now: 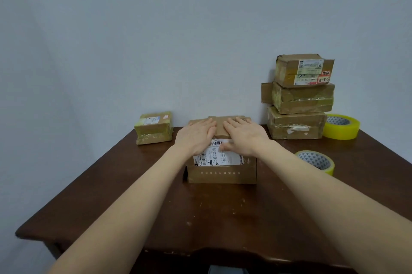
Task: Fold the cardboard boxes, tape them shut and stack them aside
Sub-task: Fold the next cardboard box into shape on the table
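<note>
A brown cardboard box (220, 173) with a white shipping label stands in the middle of the dark wooden table (223, 218). My left hand (196, 137) lies flat on its top flaps on the left side, fingers together and extended. My right hand (245, 136) lies flat on the flaps on the right side, thumb over the label. Both palms press the flaps down. At the back right, three taped boxes are stacked (299, 97). A small taped box (154, 127) sits at the back left.
Two rolls of yellow tape lie on the right: one (317, 161) near the box, one (341, 126) beside the stack. A pale wall rises behind the table. The table's front edge is close to me.
</note>
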The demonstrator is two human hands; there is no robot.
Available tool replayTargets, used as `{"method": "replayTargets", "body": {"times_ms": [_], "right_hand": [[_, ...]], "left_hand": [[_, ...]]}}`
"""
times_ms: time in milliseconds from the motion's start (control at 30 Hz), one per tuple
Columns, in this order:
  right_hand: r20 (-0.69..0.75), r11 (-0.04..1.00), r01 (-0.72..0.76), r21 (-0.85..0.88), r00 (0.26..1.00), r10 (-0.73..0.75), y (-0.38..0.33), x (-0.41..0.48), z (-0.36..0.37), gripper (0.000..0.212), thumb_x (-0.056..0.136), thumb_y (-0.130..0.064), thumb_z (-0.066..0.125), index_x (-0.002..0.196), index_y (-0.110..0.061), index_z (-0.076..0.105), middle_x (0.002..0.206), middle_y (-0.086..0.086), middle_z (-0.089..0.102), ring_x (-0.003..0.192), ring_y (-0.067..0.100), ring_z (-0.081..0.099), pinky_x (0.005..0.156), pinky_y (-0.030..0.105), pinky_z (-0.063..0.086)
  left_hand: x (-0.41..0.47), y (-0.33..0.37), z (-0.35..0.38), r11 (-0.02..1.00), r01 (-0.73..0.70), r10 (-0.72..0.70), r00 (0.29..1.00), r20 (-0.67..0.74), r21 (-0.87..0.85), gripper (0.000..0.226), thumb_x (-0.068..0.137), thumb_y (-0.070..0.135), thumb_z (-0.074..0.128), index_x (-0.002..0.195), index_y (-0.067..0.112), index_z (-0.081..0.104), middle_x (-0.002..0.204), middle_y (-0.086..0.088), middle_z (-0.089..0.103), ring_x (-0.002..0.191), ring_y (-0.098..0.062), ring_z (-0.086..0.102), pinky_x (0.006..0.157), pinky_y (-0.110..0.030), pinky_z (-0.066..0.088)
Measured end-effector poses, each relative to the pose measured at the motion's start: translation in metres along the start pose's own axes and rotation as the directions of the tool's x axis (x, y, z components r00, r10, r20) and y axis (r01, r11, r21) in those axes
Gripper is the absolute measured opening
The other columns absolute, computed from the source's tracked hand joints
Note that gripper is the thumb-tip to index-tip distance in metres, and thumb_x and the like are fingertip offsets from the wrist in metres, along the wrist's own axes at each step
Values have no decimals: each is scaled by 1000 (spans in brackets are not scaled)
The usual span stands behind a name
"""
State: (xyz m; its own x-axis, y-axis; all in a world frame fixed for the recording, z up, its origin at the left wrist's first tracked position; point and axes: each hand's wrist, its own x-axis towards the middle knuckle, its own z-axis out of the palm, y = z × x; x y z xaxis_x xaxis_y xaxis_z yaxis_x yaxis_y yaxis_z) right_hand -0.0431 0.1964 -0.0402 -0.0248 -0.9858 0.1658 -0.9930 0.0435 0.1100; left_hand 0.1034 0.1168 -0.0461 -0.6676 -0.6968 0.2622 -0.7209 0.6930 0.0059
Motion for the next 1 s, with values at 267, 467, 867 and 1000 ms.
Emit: {"method": "replayTargets", "body": {"times_ms": [267, 467, 867, 1000], "right_hand": [[18, 1000, 6, 5, 1000, -6, 2, 5, -1, 83, 92, -63, 39, 153, -14, 14, 160, 5, 13, 148, 23, 11, 119, 41, 13], [15, 1000, -2, 27, 1000, 1, 2, 3, -1, 85, 91, -62, 43, 153, -14, 11, 161, 5, 11, 148, 23, 8, 120, 42, 11], [11, 991, -63, 115, 998, 62, 16, -16, -13, 106, 73, -66, 65, 152, -19, 11, 160, 4, 10, 147, 30, 6, 116, 46, 16], [9, 985, -92, 146, 996, 92, 21, -23, -16, 108, 74, -66, 64, 153, -20, 7, 161, 4, 6, 148, 29, 4, 117, 48, 16]], "left_hand": [[4, -2, 2, 1000, -20, 20, 1000, -12, 24, 50, 103, 37, 16, 149, 20, 28, 156, 4, 25, 144, -8, 21, 118, -36, 17], [-1, 1, 0, 1000, -8, 8, 1000, -5, 18, 49, 103, 36, 16, 150, 22, 25, 157, 5, 22, 145, -10, 19, 119, -38, 16], [-1, 21, -17, 999, 47, -47, 999, -11, -21, 49, 103, 36, 14, 151, 25, 21, 158, 3, 20, 145, -17, 19, 116, -42, 15], [-1, 26, -20, 998, 51, -51, 999, -5, -24, 50, 103, 38, 14, 151, 27, 21, 159, 3, 17, 146, -17, 15, 118, -45, 12]]}}
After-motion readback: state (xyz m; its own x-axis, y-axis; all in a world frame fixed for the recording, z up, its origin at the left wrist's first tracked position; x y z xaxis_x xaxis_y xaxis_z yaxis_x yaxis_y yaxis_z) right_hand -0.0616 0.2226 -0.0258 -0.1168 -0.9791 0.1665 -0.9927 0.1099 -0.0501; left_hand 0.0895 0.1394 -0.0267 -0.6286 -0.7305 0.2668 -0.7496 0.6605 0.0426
